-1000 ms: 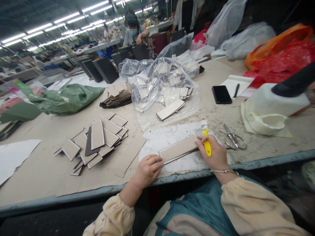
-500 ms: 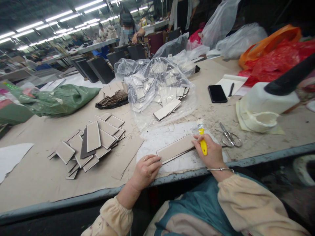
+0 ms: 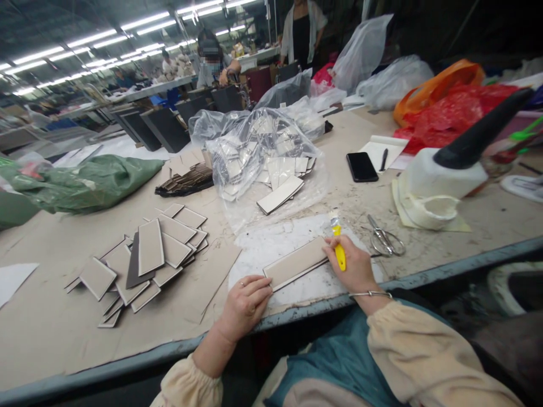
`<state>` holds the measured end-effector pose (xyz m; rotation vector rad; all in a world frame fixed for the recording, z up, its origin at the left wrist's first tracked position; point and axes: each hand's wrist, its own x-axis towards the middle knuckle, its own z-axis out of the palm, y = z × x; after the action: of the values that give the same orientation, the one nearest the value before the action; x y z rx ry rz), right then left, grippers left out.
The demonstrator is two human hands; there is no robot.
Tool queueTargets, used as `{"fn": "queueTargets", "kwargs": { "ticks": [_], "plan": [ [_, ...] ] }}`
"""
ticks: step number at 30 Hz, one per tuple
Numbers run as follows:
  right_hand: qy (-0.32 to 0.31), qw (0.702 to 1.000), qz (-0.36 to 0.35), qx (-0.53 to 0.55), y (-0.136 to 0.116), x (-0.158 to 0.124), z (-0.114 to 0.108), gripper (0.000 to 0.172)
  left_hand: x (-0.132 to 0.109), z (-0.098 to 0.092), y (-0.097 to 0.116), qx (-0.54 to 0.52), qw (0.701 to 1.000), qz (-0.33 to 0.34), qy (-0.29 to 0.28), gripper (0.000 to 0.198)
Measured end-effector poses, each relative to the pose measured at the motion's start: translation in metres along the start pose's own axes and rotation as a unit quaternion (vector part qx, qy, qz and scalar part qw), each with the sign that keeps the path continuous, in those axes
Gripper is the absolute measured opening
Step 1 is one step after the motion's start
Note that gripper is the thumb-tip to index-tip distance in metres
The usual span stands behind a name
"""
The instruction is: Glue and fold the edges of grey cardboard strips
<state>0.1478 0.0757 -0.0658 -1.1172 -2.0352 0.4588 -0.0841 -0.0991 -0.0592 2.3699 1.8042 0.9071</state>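
A long beige panel with pale edges (image 3: pixel 297 261) lies on a white sheet (image 3: pixel 278 230) at the table's front edge. My left hand (image 3: pixel 248 302) is closed, with its fingertips on the panel's left end. At the other end, my right hand (image 3: pixel 350 264) is closed around a paintbrush (image 3: pixel 339 249) with a yellow handle, its bristles pointing away from me. The thumb and fingertips of that hand also touch the panel's right end. Left of the sheet is a loose pile of similar panels (image 3: pixel 173 237), with one dark piece (image 3: pixel 134 265) among them.
Scissors (image 3: pixel 385 237) lie right of the brush. Beyond are a black phone (image 3: pixel 362 167), a notepad with a pen, and a white jug (image 3: pixel 441 181) with a black spout. A clear plastic bag of panels (image 3: pixel 267 152) sits behind the sheet. A co-worker (image 3: pixel 212 65) is farther back.
The camera view has shifted, so the whole scene sits slightly further left and lower. Both hands keep nearly the same hold on the panel and brush.
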Motion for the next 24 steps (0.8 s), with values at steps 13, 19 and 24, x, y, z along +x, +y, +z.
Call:
{"fn": "queueTargets", "kwargs": {
  "ticks": [13, 19, 24],
  "plan": [
    [-0.025, 0.999, -0.011, -0.027, 0.0007, -0.0001, 0.0016, 0.003, 0.0026, -0.0024, 0.0003, -0.007, 1.000, 0.002, -0.011, 0.022],
    [-0.036, 0.999, -0.021, -0.035, 0.0029, -0.0008, 0.0029, 0.003, 0.0030, -0.0014, 0.0002, -0.012, 1.000, 0.002, -0.006, 0.021],
    [-0.044, 0.998, -0.028, -0.039, 0.0014, -0.0007, 0.0008, 0.004, 0.0054, -0.0029, 0.0024, -0.002, 1.000, 0.007, -0.003, 0.019]
  ]
}}
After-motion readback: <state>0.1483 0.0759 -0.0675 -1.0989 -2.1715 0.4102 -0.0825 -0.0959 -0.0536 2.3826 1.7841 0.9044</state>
